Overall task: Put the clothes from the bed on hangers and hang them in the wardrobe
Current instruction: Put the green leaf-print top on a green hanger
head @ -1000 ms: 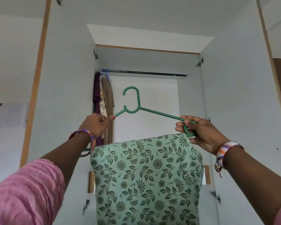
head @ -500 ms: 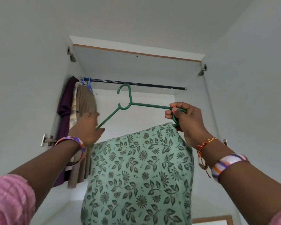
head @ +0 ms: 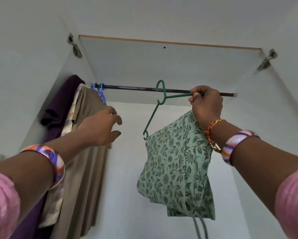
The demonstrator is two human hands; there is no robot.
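One green hanger [head: 163, 97], three hung garments [head: 82, 135]

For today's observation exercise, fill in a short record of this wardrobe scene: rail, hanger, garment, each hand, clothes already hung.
rail: dark, horizontal, under the wardrobe top
green hanger: tilted, hook at the rail
floral garment: bunched toward the hanger's right end
right hand: grips the hanger's right arm
left hand: open, holding nothing, beside the hung clothes
hung clothes: purple, pale and brown, at the rail's left end
blue hangers: on the rail

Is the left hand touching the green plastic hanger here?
Apart. The head view shows the left hand open, with bare wall between its fingertips and the green plastic hanger, which only the right hand grips.
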